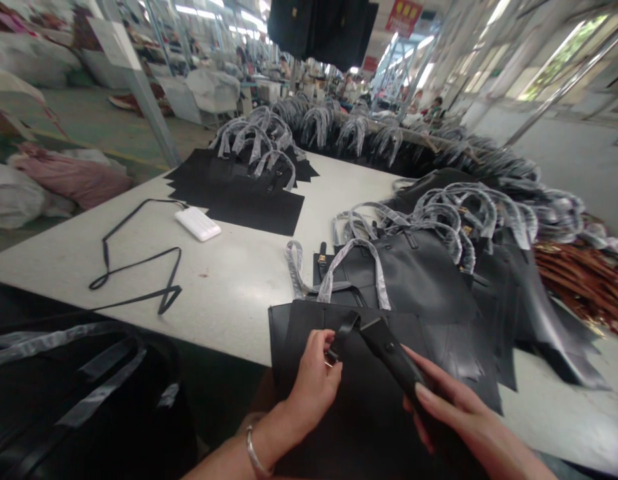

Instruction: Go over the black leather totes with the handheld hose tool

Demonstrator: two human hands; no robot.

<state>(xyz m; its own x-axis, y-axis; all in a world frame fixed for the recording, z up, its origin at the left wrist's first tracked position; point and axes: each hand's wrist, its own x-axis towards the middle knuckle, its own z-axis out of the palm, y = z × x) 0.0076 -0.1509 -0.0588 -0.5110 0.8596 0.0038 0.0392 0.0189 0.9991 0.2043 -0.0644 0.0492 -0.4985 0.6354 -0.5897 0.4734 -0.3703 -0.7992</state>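
My left hand (pixel 319 368) is closed, pinching the short strap (pixel 347 327) near the top of a black bag panel (pixel 349 400). A small shiny metal piece shows at its fingertips. My right hand (pixel 451 397) is wrapped around a black handheld tool (pixel 396 360) with a long body and a flat, wide head. The tool's head points up and left, close beside the strap; whether they touch I cannot tell. The panel lies at the table's near edge, with a plastic-wrapped handle (pixel 356 267) at its top.
More black panels with wrapped handles overlap at right (pixel 419 267) and at the back left (pixel 239 187). A white power bank-like box (pixel 197 223) and a thin black strap (pixel 133 267) lie on the white table (pixel 239 280). Brown straps (pixel 583 283) are heaped at far right.
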